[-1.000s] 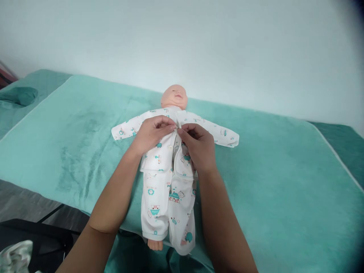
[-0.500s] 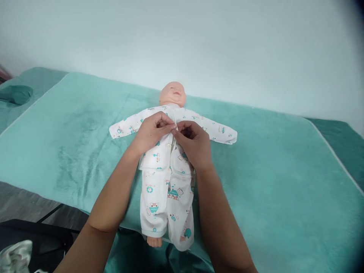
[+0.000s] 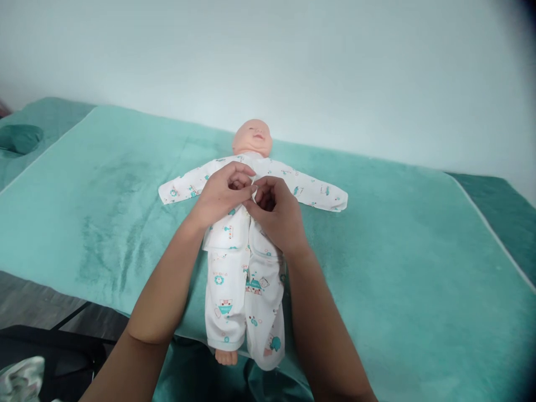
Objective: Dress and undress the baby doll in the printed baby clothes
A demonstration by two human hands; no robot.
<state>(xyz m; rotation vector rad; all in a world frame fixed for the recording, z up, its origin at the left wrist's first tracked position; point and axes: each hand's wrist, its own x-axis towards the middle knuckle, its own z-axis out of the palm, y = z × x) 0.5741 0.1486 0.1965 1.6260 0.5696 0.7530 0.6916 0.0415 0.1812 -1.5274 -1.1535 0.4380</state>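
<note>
A baby doll [image 3: 252,138] lies on its back, dressed in a white printed jacket [image 3: 228,231] and matching trousers [image 3: 226,293]. Its sleeves stretch out to both sides. At the chest, my left hand [image 3: 224,192] pinches the front edge of the jacket between thumb and fingers. My right hand [image 3: 278,209] pinches the opposite front edge close beside it, the two hands nearly touching. Whatever button lies between the fingertips is hidden by them. One bare foot [image 3: 226,357] of the doll sticks out of the left trouser leg; the other leg's end is covered by cloth.
A green plush cover [image 3: 397,268] spreads over the bed under the doll. Behind it rises a pale wall [image 3: 293,67]. At the lower left are a black chair-like object [image 3: 54,352] and a crumpled patterned cloth [image 3: 23,379]. A hole [image 3: 19,139] shows at the bed's left end.
My right hand has shifted slightly left, its fingers closing in toward my left fingertips at the jacket front. The doll lies as before.
</note>
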